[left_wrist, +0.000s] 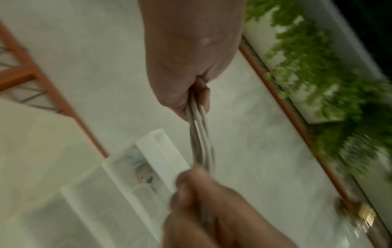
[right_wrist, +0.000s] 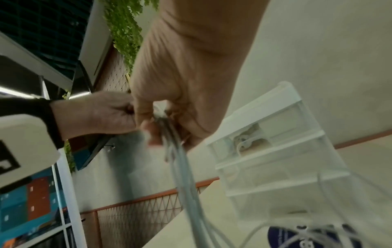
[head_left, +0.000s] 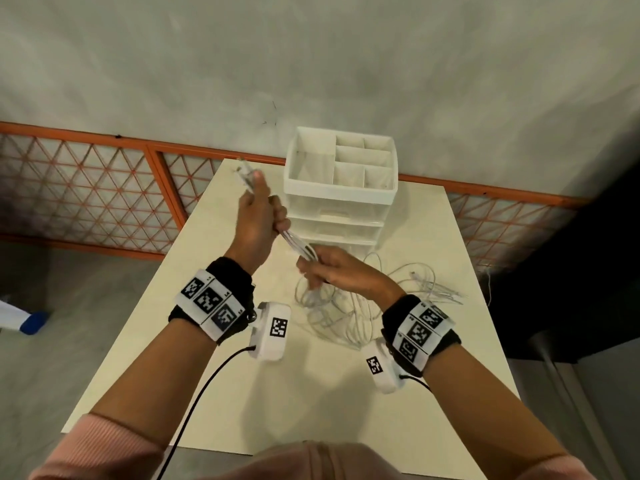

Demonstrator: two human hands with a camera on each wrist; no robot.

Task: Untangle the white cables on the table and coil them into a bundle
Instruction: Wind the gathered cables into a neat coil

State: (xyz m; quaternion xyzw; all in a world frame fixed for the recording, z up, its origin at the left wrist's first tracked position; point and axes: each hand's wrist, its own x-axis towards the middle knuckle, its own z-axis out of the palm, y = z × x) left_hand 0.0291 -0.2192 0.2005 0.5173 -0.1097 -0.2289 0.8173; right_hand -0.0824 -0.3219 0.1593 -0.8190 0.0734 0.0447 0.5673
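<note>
**Inspector:** Surface and margins?

**Assistant:** The cream table (head_left: 346, 393) fills the lower centre of the head view. Its left and right edges drop to grey floor; its far edge meets an orange lattice fence (head_left: 104, 188). Bare tabletop lies at the lower centre.

**Inspector:** Fixtures?

**Assistant:** A white drawer organizer (head_left: 341, 188) stands at the far edge, upper centre.

**Inspector:** The cables?

**Assistant:** The white cables (head_left: 332, 313) lie in loose loops right of centre, with ends trailing near the right edge. Several strands rise together to both hands.

**Inspector:** Hands?

**Assistant:** The left hand (head_left: 258, 220), raised at centre, is clenched round the strands. The right hand (head_left: 332, 271), just below, pinches the same strands above the pile.
</note>
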